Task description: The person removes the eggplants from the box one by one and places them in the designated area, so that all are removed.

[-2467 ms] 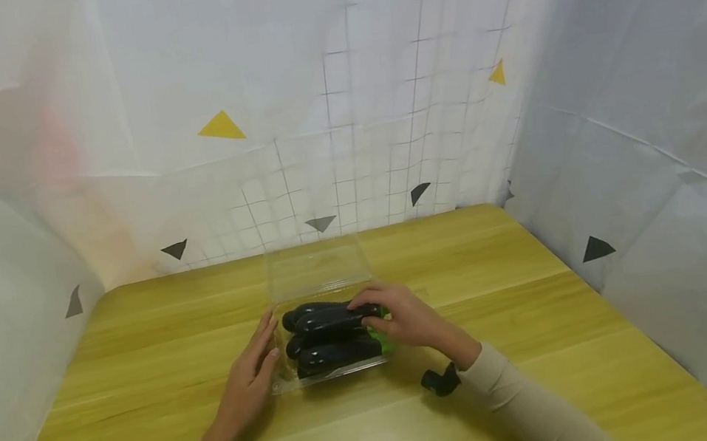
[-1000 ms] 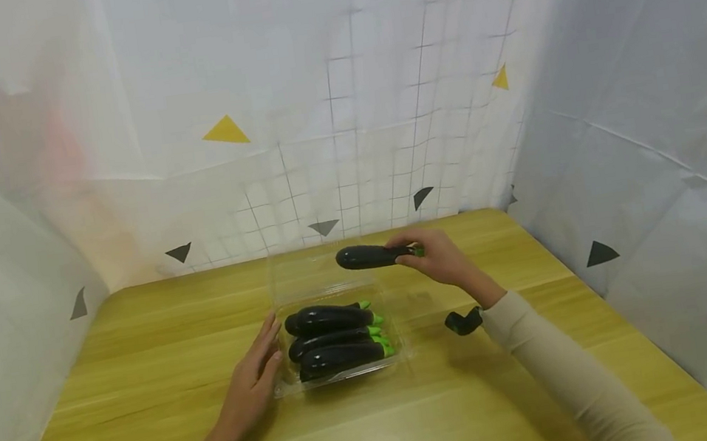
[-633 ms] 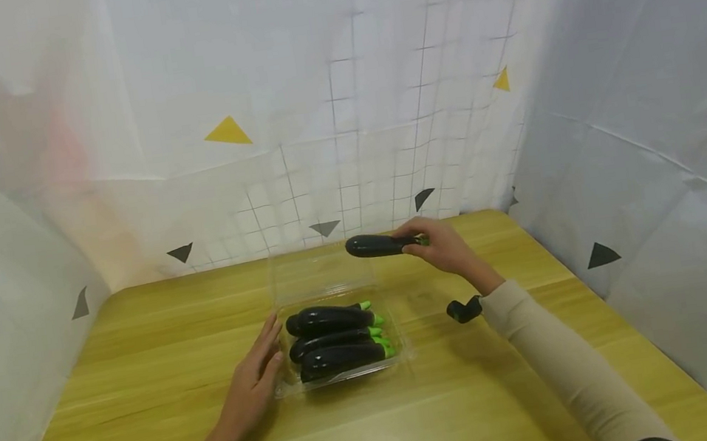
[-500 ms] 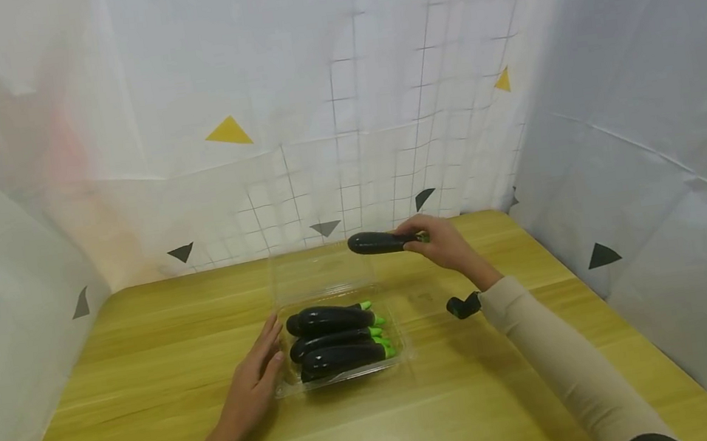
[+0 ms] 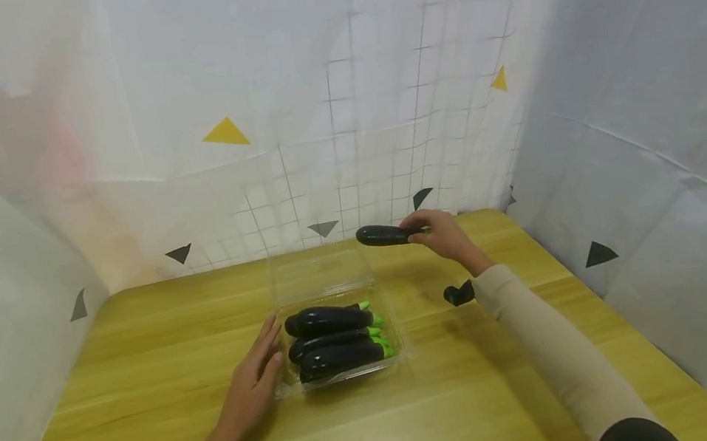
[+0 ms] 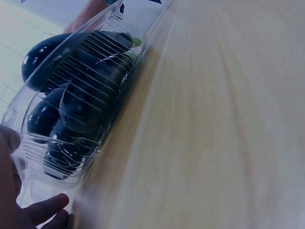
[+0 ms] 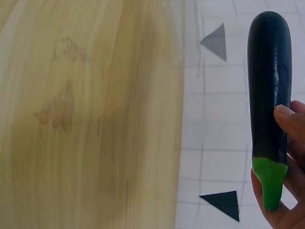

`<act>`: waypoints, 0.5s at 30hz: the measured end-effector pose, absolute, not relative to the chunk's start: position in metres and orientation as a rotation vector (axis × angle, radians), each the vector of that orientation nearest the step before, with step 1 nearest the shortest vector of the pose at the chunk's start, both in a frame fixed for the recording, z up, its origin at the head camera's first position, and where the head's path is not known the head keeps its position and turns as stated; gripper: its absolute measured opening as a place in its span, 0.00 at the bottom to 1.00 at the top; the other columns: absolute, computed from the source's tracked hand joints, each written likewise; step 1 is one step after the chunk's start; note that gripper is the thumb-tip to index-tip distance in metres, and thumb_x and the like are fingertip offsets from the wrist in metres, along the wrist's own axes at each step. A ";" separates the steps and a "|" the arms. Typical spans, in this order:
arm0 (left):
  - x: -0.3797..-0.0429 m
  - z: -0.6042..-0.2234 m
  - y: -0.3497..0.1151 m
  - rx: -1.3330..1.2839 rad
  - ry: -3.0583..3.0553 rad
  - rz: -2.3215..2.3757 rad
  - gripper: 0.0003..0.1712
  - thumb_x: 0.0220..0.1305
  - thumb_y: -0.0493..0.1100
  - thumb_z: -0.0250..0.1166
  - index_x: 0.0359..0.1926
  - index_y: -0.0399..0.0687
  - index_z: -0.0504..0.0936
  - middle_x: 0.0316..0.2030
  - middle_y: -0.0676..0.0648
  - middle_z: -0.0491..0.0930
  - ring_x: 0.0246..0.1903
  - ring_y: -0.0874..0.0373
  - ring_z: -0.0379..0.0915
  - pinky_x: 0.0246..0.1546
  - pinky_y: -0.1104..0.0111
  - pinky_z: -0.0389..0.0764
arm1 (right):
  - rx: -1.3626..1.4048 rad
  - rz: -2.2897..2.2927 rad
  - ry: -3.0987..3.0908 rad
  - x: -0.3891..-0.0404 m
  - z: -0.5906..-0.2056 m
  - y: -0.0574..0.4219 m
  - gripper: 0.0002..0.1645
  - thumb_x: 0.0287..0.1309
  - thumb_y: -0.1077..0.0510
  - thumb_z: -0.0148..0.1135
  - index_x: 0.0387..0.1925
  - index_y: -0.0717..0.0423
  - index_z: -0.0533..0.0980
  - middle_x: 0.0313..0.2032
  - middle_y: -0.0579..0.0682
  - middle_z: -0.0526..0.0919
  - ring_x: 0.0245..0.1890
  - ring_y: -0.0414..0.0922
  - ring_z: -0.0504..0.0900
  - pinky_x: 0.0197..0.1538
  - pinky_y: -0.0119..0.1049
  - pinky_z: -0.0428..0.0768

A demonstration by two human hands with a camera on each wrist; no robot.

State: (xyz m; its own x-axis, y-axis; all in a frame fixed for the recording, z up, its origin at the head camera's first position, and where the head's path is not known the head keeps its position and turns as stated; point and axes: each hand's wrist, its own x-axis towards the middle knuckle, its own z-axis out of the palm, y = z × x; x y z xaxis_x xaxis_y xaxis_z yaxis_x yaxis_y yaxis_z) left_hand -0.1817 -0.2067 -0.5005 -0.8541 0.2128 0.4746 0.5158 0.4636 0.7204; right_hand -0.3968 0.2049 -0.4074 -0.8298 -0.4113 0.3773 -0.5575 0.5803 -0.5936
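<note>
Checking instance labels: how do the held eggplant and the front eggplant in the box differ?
The held eggplant is up in the right hand; the front eggplant lies in the box. In the head view, the hand partly hides the held eggplant's green end, while the front eggplant's shows plainly. Both are dark, glossy and green-ended.
</note>
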 end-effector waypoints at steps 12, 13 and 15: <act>-0.184 -0.500 -0.208 -0.648 -2.379 -1.312 0.29 0.81 0.36 0.54 0.78 0.40 0.64 0.79 0.41 0.56 0.64 0.39 0.73 0.62 0.71 0.70 | 0.717 1.133 -2.685 -0.415 -0.419 0.213 0.14 0.65 0.67 0.69 0.53 0.61 0.84 0.52 0.58 0.85 0.55 0.57 0.82 0.59 0.56 0.78; -0.184 -0.501 -0.208 -0.646 -2.382 -1.311 0.29 0.81 0.36 0.54 0.78 0.40 0.64 0.79 0.41 0.56 0.64 0.39 0.73 0.62 0.71 0.70 | 0.706 1.144 -2.693 -0.416 -0.421 0.214 0.14 0.65 0.67 0.69 0.52 0.61 0.84 0.52 0.58 0.85 0.55 0.58 0.82 0.59 0.55 0.78; -0.185 -0.503 -0.209 -0.647 -2.387 -1.305 0.29 0.81 0.36 0.54 0.78 0.40 0.64 0.79 0.41 0.56 0.64 0.40 0.73 0.62 0.71 0.70 | 0.685 1.162 -2.711 -0.417 -0.423 0.214 0.14 0.65 0.68 0.69 0.52 0.62 0.84 0.52 0.59 0.85 0.55 0.58 0.82 0.59 0.55 0.78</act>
